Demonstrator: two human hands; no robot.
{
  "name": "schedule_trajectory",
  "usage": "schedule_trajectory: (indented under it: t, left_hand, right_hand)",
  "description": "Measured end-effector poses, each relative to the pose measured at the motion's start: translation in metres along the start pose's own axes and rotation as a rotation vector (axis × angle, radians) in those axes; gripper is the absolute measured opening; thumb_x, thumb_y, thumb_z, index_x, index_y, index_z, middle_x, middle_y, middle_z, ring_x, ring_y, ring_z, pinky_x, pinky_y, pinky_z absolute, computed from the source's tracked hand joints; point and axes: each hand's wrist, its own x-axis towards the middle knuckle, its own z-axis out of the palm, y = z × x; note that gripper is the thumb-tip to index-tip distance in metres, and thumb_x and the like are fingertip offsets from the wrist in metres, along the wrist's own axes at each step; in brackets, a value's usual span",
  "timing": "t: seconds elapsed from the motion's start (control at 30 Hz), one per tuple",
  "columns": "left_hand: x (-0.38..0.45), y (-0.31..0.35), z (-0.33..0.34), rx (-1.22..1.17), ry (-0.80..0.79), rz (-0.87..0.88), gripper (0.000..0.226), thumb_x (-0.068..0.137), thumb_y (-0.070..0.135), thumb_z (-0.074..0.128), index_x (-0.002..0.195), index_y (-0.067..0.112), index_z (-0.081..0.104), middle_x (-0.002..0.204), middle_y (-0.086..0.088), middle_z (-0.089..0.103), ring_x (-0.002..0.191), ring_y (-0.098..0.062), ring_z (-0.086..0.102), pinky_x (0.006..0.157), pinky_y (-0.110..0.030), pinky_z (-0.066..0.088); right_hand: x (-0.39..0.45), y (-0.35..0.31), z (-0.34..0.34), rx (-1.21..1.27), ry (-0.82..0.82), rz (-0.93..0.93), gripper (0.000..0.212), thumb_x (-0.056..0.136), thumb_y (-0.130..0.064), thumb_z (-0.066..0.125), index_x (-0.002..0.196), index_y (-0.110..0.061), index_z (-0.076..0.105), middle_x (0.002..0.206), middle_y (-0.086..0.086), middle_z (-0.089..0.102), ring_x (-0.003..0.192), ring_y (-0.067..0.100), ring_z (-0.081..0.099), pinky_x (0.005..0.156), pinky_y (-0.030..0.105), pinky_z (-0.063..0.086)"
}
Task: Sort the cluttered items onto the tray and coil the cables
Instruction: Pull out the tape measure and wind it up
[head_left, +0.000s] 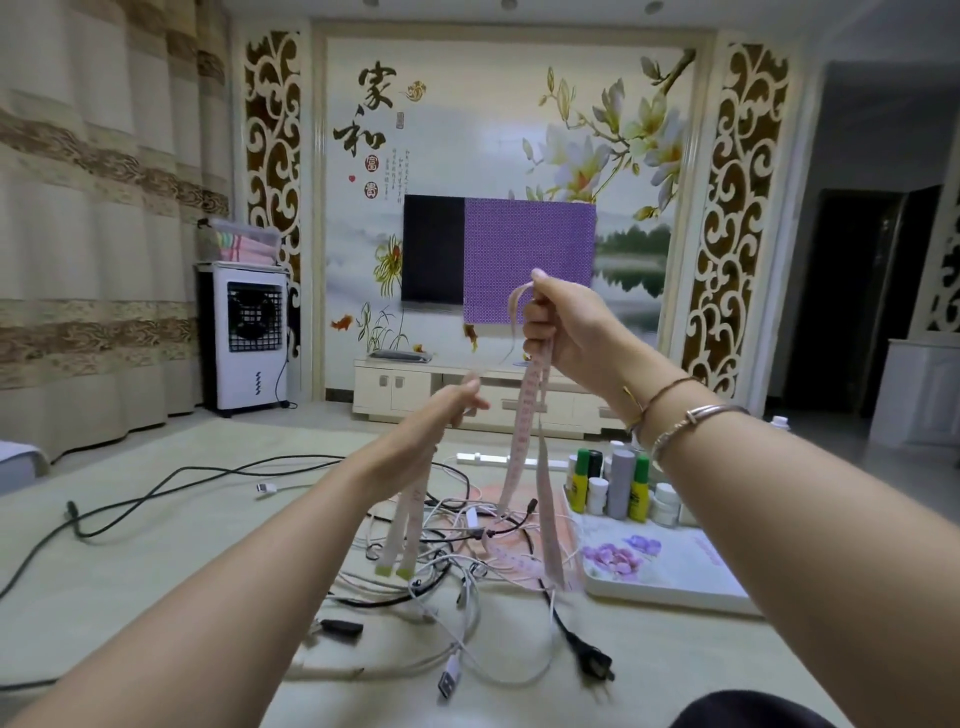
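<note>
Black cable (156, 486) snakes across the floor at left. Left hand (436, 415) pinches the pink tape measure (524, 421), two ends hanging below it. Tangled cables (457, 551) lie on the floor beneath. Right hand (566, 332), raised higher, grips the tape's folded loops. Flowered tray (670, 571) at right holds upright bottles (621, 486).
</note>
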Motion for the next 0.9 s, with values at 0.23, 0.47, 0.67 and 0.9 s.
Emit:
schedule_trajectory:
  t: [0.23,0.47,0.67,0.9]
  left_hand:
    - [0.001,0.014,0.018,0.006,-0.097,0.108,0.049,0.08,0.047,0.065,0.122,0.025,0.054,0.115,0.006,0.057,0.106,-0.005,0.054,0.096,-0.025,0.036]
    - [0.001,0.01,0.009,0.099,-0.038,0.097,0.034,0.094,0.036,0.052,0.116,0.011,0.06,0.113,-0.003,0.062,0.102,-0.008,0.056,0.076,-0.019,0.037]
    - [0.0,0.0,0.003,0.216,-0.041,0.069,0.019,0.097,0.029,0.049,0.109,0.017,0.058,0.1,0.007,0.059,0.089,0.0,0.054,0.067,-0.012,0.04]
    - [-0.001,-0.006,-0.002,0.304,-0.016,0.071,0.018,0.101,0.024,0.04,0.101,0.015,0.055,0.092,0.0,0.058,0.087,-0.009,0.054,0.076,-0.02,0.044]
  right_hand:
    - [0.0,-0.001,0.017,0.082,-0.094,-0.057,0.034,0.105,-0.027,0.028,0.091,-0.009,0.053,0.089,0.005,0.066,0.074,0.016,0.062,0.064,0.029,0.042]
    - [0.0,-0.005,0.015,0.054,-0.026,-0.076,0.027,0.103,-0.032,0.036,0.085,-0.014,0.047,0.088,0.004,0.069,0.059,0.017,0.056,0.058,0.027,0.042]
    - [-0.005,-0.001,0.013,-0.06,-0.015,-0.062,0.025,0.102,-0.029,0.039,0.096,-0.008,0.05,0.086,0.005,0.066,0.048,0.011,0.041,0.048,0.023,0.034]
    - [-0.003,0.002,0.003,-0.213,0.001,-0.078,0.027,0.101,-0.03,0.04,0.102,-0.007,0.053,0.079,-0.001,0.068,0.049,0.008,0.037,0.048,0.022,0.029]
